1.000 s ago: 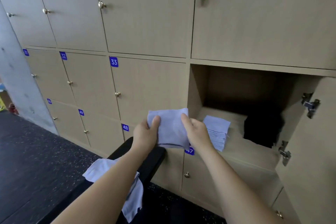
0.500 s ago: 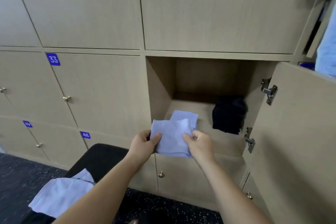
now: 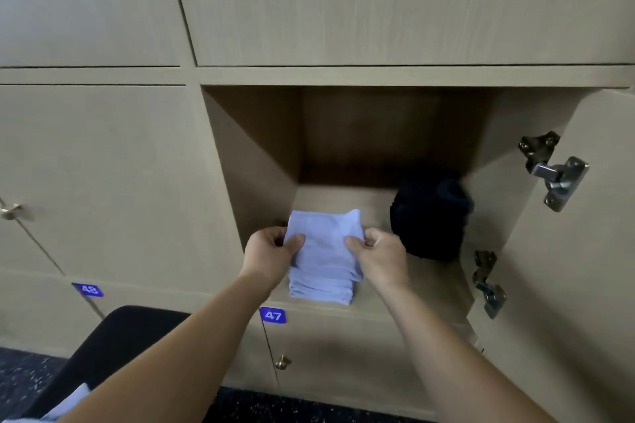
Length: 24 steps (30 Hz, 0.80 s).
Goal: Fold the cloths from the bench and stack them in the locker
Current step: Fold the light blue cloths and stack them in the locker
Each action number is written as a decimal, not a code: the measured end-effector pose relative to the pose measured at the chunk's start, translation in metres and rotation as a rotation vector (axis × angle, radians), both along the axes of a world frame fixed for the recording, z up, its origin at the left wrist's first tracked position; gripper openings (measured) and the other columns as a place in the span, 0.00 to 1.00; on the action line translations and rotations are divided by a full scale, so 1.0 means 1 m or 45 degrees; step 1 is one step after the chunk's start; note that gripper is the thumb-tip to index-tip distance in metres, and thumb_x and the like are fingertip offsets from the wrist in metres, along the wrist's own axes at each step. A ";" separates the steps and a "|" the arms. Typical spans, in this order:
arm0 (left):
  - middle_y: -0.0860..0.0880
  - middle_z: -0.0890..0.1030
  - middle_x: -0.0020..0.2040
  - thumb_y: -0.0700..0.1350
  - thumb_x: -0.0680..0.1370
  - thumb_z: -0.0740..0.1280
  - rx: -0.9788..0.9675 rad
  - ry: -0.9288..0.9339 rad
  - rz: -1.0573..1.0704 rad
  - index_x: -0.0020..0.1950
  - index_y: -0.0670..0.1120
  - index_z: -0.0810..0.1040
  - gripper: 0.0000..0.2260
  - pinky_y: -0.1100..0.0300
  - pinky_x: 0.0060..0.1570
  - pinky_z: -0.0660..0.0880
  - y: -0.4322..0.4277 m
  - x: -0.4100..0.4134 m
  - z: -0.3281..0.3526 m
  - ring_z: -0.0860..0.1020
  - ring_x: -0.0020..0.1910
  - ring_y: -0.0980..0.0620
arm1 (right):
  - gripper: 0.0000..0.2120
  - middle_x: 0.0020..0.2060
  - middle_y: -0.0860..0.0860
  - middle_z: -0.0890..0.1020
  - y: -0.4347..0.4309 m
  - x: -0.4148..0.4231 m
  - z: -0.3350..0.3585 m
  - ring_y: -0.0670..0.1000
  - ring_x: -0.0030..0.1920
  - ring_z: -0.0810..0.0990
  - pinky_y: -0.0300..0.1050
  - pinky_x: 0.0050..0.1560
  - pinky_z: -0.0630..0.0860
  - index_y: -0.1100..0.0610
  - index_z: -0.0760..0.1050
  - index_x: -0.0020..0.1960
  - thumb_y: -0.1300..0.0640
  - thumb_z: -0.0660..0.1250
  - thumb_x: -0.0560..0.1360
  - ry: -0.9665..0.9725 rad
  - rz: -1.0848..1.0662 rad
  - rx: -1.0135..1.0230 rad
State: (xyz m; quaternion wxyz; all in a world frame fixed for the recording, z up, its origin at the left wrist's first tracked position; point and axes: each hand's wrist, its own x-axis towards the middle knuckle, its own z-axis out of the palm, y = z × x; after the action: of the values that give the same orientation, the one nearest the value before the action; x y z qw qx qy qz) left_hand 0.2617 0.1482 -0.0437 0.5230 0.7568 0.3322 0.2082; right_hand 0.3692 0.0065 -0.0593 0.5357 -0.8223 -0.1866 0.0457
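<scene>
A folded light-blue cloth (image 3: 324,239) is held over the stack of folded blue cloths (image 3: 321,290) near the front left of the open locker (image 3: 347,197). My left hand (image 3: 271,252) pinches the cloth's left edge and my right hand (image 3: 378,256) pinches its right edge. The cloth lies on or just above the stack; I cannot tell whether it touches. An unfolded blue cloth (image 3: 70,402) lies on the black bench (image 3: 113,336) at the lower left, partly hidden by my left arm.
A black bundle (image 3: 429,216) sits at the locker's right side. The locker door (image 3: 584,251) stands open on the right, with metal hinges (image 3: 556,172). Closed lockers with brass knobs and blue number tags 47 and 48 surround it. Dark speckled floor lies below.
Both hands carried the folded cloth forward into the locker and onto the stack. The view moved closer and to the right, so the bench now shows only at the lower left.
</scene>
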 end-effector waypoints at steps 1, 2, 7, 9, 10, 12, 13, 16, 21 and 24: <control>0.42 0.85 0.43 0.45 0.78 0.69 0.012 0.002 -0.004 0.47 0.39 0.83 0.09 0.51 0.44 0.79 0.004 0.009 0.001 0.82 0.42 0.46 | 0.18 0.24 0.49 0.69 0.004 0.009 0.001 0.50 0.30 0.68 0.44 0.29 0.59 0.56 0.66 0.29 0.59 0.71 0.73 -0.007 -0.007 -0.006; 0.45 0.85 0.42 0.45 0.78 0.69 0.028 0.005 -0.007 0.47 0.41 0.83 0.08 0.53 0.44 0.79 0.007 0.017 0.002 0.83 0.43 0.47 | 0.18 0.24 0.48 0.69 0.008 0.017 0.001 0.49 0.29 0.67 0.43 0.29 0.60 0.55 0.66 0.29 0.59 0.71 0.73 -0.014 -0.013 -0.013; 0.50 0.84 0.44 0.46 0.78 0.69 0.034 0.019 -0.013 0.49 0.45 0.83 0.06 0.57 0.44 0.78 0.024 0.048 -0.003 0.82 0.44 0.50 | 0.11 0.30 0.48 0.77 0.026 0.043 -0.008 0.50 0.33 0.75 0.42 0.33 0.68 0.54 0.73 0.34 0.56 0.71 0.73 0.010 -0.023 -0.058; 0.50 0.84 0.43 0.46 0.78 0.69 0.028 0.030 0.000 0.48 0.45 0.82 0.05 0.60 0.39 0.75 0.029 0.053 -0.008 0.81 0.42 0.52 | 0.08 0.34 0.52 0.81 0.033 0.049 -0.014 0.55 0.38 0.79 0.46 0.38 0.74 0.57 0.77 0.37 0.55 0.72 0.73 0.025 -0.032 -0.068; 0.50 0.84 0.43 0.46 0.78 0.69 0.026 0.033 0.009 0.48 0.45 0.82 0.05 0.62 0.37 0.74 0.032 0.055 -0.011 0.80 0.41 0.53 | 0.08 0.35 0.53 0.82 0.036 0.051 -0.016 0.56 0.39 0.81 0.49 0.40 0.76 0.58 0.78 0.38 0.54 0.72 0.72 0.031 -0.034 -0.070; 0.51 0.84 0.43 0.46 0.78 0.69 0.017 0.033 0.020 0.49 0.46 0.82 0.05 0.62 0.38 0.73 0.037 0.058 -0.016 0.80 0.41 0.54 | 0.08 0.36 0.54 0.84 0.041 0.054 -0.020 0.57 0.41 0.82 0.52 0.43 0.78 0.59 0.79 0.40 0.54 0.72 0.72 0.038 -0.030 -0.071; 0.51 0.84 0.44 0.46 0.78 0.69 0.011 0.034 0.020 0.49 0.46 0.82 0.05 0.62 0.39 0.73 0.039 0.059 -0.018 0.80 0.42 0.54 | 0.08 0.37 0.54 0.84 0.043 0.056 -0.021 0.57 0.41 0.82 0.52 0.44 0.79 0.59 0.80 0.41 0.54 0.72 0.72 0.036 -0.028 -0.082; 0.50 0.84 0.45 0.46 0.78 0.70 0.008 0.069 0.004 0.50 0.45 0.82 0.06 0.62 0.40 0.74 0.044 0.062 -0.026 0.81 0.43 0.54 | 0.08 0.38 0.53 0.84 0.045 0.058 -0.024 0.55 0.41 0.81 0.51 0.44 0.78 0.59 0.80 0.43 0.54 0.72 0.72 0.030 -0.033 -0.136; 0.49 0.84 0.45 0.46 0.78 0.70 0.000 0.110 -0.012 0.52 0.44 0.82 0.07 0.55 0.49 0.78 0.047 0.069 -0.039 0.82 0.45 0.50 | 0.07 0.35 0.51 0.81 0.043 0.054 -0.033 0.55 0.39 0.80 0.48 0.40 0.75 0.59 0.78 0.40 0.55 0.71 0.72 -0.002 -0.058 -0.147; 0.49 0.84 0.46 0.46 0.77 0.71 0.015 0.127 -0.025 0.53 0.44 0.82 0.08 0.55 0.49 0.78 0.047 0.070 -0.046 0.82 0.45 0.50 | 0.07 0.36 0.50 0.80 0.041 0.053 -0.039 0.54 0.41 0.79 0.45 0.39 0.72 0.56 0.76 0.41 0.53 0.71 0.72 -0.023 -0.077 -0.170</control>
State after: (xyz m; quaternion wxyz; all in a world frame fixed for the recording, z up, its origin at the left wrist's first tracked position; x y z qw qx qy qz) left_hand 0.3313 0.1953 -0.0897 0.5033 0.7726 0.3491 0.1670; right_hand 0.4220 0.0478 -0.0985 0.4792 -0.8618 -0.1630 0.0344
